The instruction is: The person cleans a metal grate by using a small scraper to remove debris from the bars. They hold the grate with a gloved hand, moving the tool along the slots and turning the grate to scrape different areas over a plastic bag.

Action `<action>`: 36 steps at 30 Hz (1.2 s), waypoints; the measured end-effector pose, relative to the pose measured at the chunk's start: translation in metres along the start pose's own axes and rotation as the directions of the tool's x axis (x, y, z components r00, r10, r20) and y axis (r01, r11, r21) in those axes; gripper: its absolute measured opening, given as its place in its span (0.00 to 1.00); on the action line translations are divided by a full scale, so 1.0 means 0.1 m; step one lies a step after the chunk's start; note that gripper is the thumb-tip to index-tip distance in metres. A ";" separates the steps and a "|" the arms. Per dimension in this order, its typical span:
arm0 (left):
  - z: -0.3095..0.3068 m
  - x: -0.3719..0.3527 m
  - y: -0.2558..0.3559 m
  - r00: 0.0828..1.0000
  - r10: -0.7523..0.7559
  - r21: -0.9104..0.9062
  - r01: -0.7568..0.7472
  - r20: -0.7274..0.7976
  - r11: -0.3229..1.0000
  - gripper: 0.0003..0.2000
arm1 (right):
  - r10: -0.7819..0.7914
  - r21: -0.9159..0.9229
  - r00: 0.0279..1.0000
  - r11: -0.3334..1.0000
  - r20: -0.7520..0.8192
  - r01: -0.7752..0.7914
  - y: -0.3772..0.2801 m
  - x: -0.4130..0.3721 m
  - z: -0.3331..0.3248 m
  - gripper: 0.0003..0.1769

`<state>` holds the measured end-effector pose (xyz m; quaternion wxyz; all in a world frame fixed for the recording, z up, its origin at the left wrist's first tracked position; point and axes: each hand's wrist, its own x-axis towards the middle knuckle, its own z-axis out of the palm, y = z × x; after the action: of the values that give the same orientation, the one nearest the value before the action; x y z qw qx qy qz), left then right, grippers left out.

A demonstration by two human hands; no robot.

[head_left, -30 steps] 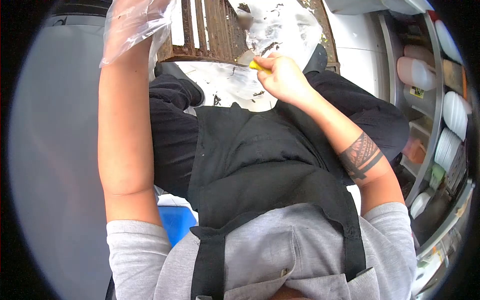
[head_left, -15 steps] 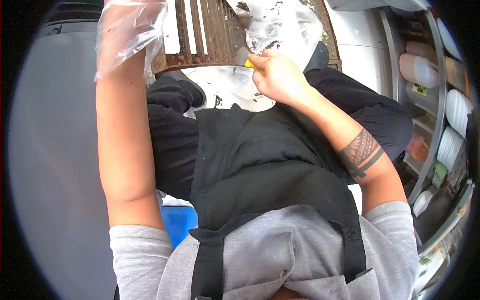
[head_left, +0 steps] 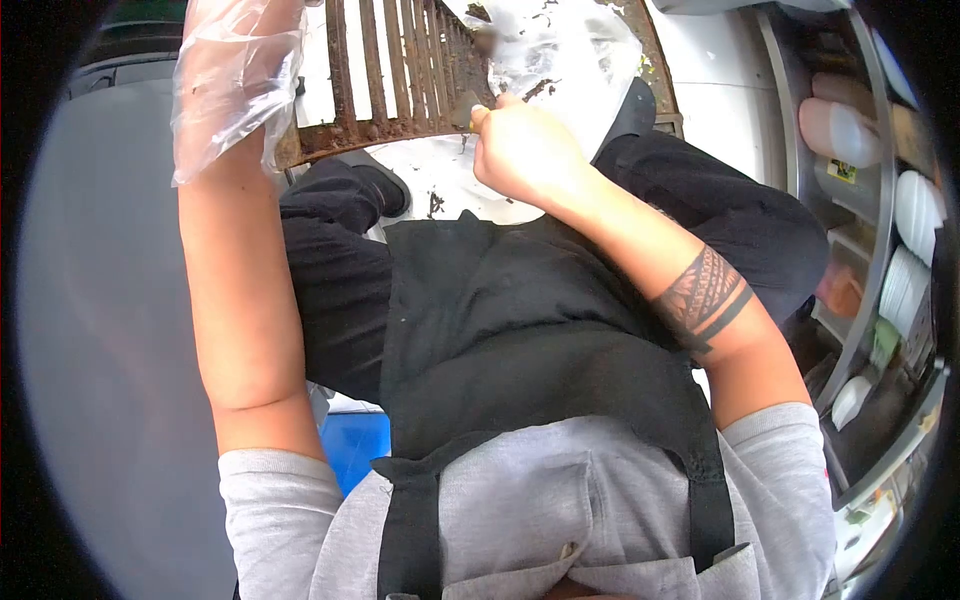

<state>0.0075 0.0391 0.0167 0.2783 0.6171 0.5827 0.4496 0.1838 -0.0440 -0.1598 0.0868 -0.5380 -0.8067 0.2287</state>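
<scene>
A brown, crusted slatted grate (head_left: 375, 132) lies across the top of the head view, its near edge tilted up toward the left. My right hand (head_left: 530, 150) is closed around a small scraper (head_left: 466, 108), whose dull blade rests at the grate's near right corner. The fist hides most of the scraper's handle. My left hand (head_left: 240, 70), in a loose clear plastic glove, is beside the grate's left end. Its fingers are cut off by the top of the picture, so their grip is hidden.
Crumpled clear plastic (head_left: 575, 60) with dark flakes lies beyond my right hand. A brown frame piece (head_left: 655, 60) stands behind it. Shelving with containers (head_left: 840, 135) lines the right side; a grey surface (head_left: 110, 300) fills the left. A blue object (head_left: 358, 445) shows below my left arm.
My left hand and the grate's left end have shifted left and slightly down. My right hand has moved left and a little up with the scraper, whose yellow handle is now mostly covered.
</scene>
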 end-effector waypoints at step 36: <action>0.18 0.10 0.04 0.897 0.377 0.406 -0.440 0.229 0.801 0.08 | 0.023 -0.032 0.998 0.999 -0.055 -0.025 0.15 -0.02 0.06 0.14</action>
<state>0.0248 0.0513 0.0145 0.0645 0.8047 0.5027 0.3093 0.1954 -0.0430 -0.1717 0.0974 -0.5551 -0.8011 0.2017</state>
